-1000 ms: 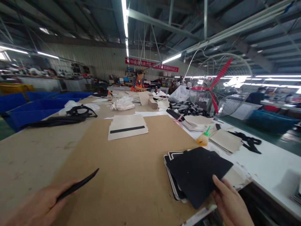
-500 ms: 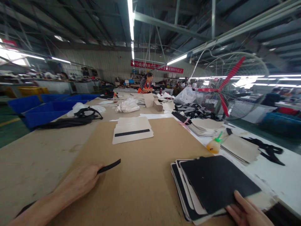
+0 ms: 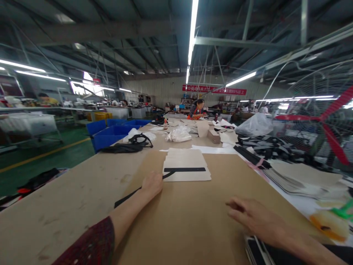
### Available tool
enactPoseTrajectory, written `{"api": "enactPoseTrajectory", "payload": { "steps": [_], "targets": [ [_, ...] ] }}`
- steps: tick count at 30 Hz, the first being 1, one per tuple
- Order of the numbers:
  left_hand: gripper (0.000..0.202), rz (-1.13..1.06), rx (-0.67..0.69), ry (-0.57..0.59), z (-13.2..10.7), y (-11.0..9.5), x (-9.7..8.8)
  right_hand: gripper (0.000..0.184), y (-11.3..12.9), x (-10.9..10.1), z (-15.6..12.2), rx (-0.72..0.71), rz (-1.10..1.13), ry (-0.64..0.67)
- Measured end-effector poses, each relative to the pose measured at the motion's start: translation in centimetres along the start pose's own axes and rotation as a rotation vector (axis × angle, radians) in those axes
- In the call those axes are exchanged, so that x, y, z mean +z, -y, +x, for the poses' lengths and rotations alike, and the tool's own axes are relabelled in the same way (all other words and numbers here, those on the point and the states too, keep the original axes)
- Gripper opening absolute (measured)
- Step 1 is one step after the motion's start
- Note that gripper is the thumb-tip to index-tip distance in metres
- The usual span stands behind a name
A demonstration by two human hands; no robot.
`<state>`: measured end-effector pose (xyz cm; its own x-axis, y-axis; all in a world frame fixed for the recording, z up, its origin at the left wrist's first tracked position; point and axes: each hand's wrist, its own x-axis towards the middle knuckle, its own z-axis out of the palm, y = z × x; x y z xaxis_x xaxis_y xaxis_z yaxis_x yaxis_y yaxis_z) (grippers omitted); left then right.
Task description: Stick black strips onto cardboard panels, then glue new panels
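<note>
My left hand (image 3: pixel 153 184) reaches forward over the brown cardboard sheet (image 3: pixel 198 217), closed on a long black strip (image 3: pixel 129 195). The strip's front end lies at the near left edge of a stack of beige panels (image 3: pixel 186 162), where another black strip (image 3: pixel 189 169) lies across the top panel. My right hand (image 3: pixel 253 219) hovers low over the cardboard at the right, fingers loosely curled and pointing left, with nothing visible in them. A stack of black and white panels (image 3: pixel 256 252) shows just under my right wrist.
A yellow glue bottle with a green tip (image 3: pixel 331 224) lies at the right. Beige panel stacks (image 3: pixel 298 178) and black straps (image 3: pixel 264 151) sit further right, near a large red-bladed fan (image 3: pixel 328 129). Blue bins (image 3: pixel 110 134) stand left of the table. A person (image 3: pixel 197 109) works at the far end.
My left hand has carried the black strip forward to the beige panel stack. My right hand has let go of the black panel and moved left over the cardboard. The view has swung left.
</note>
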<state>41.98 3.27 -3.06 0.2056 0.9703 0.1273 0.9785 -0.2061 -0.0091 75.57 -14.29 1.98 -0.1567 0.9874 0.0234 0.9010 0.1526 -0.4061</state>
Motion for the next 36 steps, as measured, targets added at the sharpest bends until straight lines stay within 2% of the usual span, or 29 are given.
{"api": "enactPoseTrajectory", "payload": {
  "steps": [3,5,8,11,16,21,25,28,32,36],
  "targets": [
    [0.026,-0.009,-0.03,-0.007,1.8,-0.1,1.5,0.046,0.2,1.7,10.3,0.078,-0.116,0.014],
    [0.026,-0.026,-0.031,-0.012,2.5,0.0,2.2,0.05,-0.4,3.5,15.2,0.133,-0.172,0.005],
    [0.027,-0.069,-0.011,-0.028,2.6,0.0,2.6,0.047,-1.1,5.8,18.9,0.166,-0.248,0.016],
    [0.024,-0.113,0.004,-0.046,2.1,-0.3,2.4,0.046,-0.8,6.5,19.5,0.166,-0.327,0.023],
    [0.022,-0.126,0.018,-0.047,-0.2,-0.9,1.8,0.044,0.2,6.2,17.2,0.1,-0.375,0.044],
    [0.031,-0.098,0.054,-0.017,-4.4,-0.1,1.0,0.042,0.9,6.6,12.4,0.033,-0.316,0.099],
    [0.032,-0.106,0.076,0.03,-9.8,1.4,-0.1,0.048,1.8,7.8,6.9,-0.063,-0.25,0.148],
    [0.04,-0.13,0.076,0.064,-14.9,2.5,-1.0,0.049,2.5,9.0,2.3,-0.107,-0.084,0.114],
    [0.056,-0.173,0.041,0.124,-21.8,3.6,-1.8,0.053,3.3,10.4,-3.7,-0.02,0.241,0.071],
    [0.067,-0.222,0.008,0.259,-26.8,4.8,-3.1,0.055,3.0,10.8,-7.3,0.057,0.378,0.164]
  ]
}}
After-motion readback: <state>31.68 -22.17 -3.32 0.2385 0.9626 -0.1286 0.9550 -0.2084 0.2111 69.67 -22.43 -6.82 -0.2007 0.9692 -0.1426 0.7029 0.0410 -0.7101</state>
